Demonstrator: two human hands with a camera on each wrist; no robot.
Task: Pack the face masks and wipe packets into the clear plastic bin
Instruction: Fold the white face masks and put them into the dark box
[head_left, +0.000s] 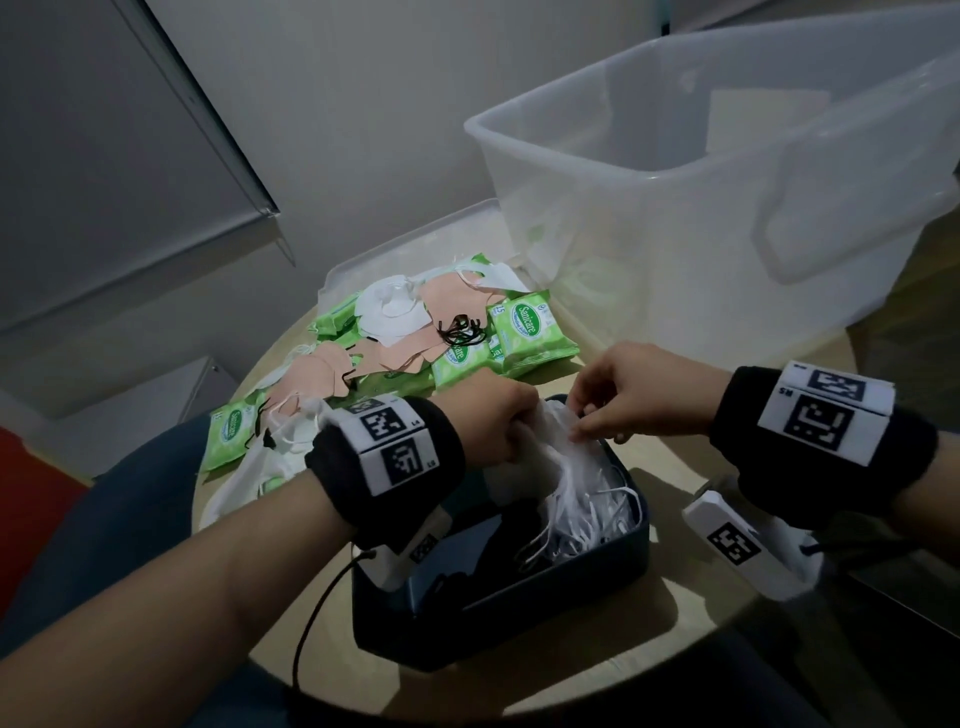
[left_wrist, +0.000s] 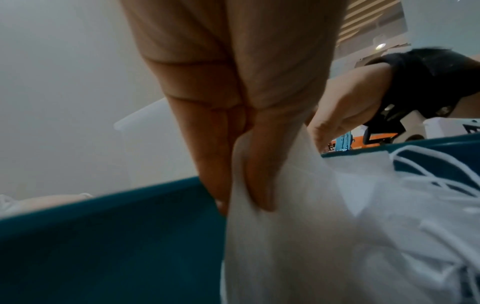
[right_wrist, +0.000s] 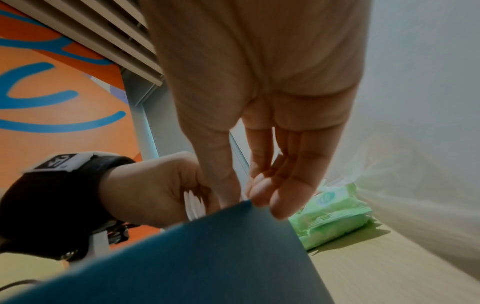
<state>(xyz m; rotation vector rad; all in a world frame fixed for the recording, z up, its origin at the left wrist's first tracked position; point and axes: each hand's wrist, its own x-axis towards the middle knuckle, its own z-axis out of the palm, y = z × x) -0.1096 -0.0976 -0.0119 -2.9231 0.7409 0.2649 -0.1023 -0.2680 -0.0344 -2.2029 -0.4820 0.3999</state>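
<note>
A stack of white face masks (head_left: 576, 483) stands in a small dark blue box (head_left: 519, 597) at the table's front. My left hand (head_left: 498, 426) grips the stack's left end, thumb and fingers closed on the white fabric (left_wrist: 285, 226). From the other side my right hand (head_left: 597, 415) pinches the stack's top edge, its fingertips (right_wrist: 259, 195) just above the box corner (right_wrist: 207, 246). Behind the box lie green wipe packets (head_left: 530, 327) mixed with white and peach masks (head_left: 395, 312). The clear plastic bin (head_left: 649, 234) stands at the back right.
The loose pile rests on a clear lid (head_left: 363, 260) left of the bin. More packets (head_left: 231, 426) and masks lie near the table's left edge. A black cable (head_left: 311, 613) hangs from my left wrist. A grey wall rises behind the table.
</note>
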